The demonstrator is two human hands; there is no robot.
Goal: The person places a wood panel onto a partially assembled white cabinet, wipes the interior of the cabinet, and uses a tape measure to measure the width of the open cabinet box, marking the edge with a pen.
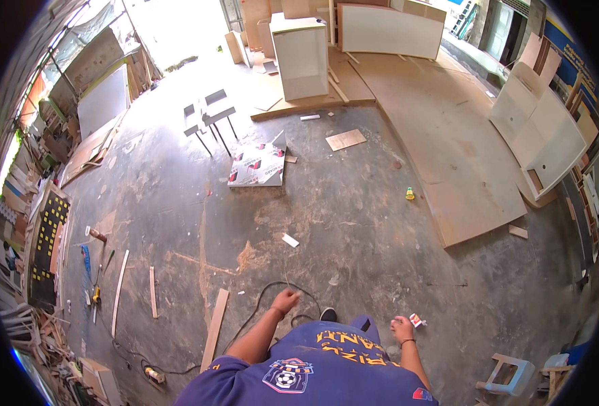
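Low in the picture, my left hand (286, 301) reaches forward over the floor beside a dark cable (262, 298). Its fingers are closed; a thin pale line runs up from them, too fine to name. My right hand (402, 329) hangs out to the side with bent fingers. A small red-and-white packet (417, 320) shows at those fingers and appears to be gripped by them. Between my hands the tip of a dark shoe (328, 314) is visible.
A printed white panel box (259, 166) and two small trays on legs (218, 108) stand ahead. A large brown board (448, 149) covers the right floor, with a white cabinet (301, 61) behind. Wood strips (215, 328), a screwdriver (97, 296) and a yellow bottle (410, 194) lie around.
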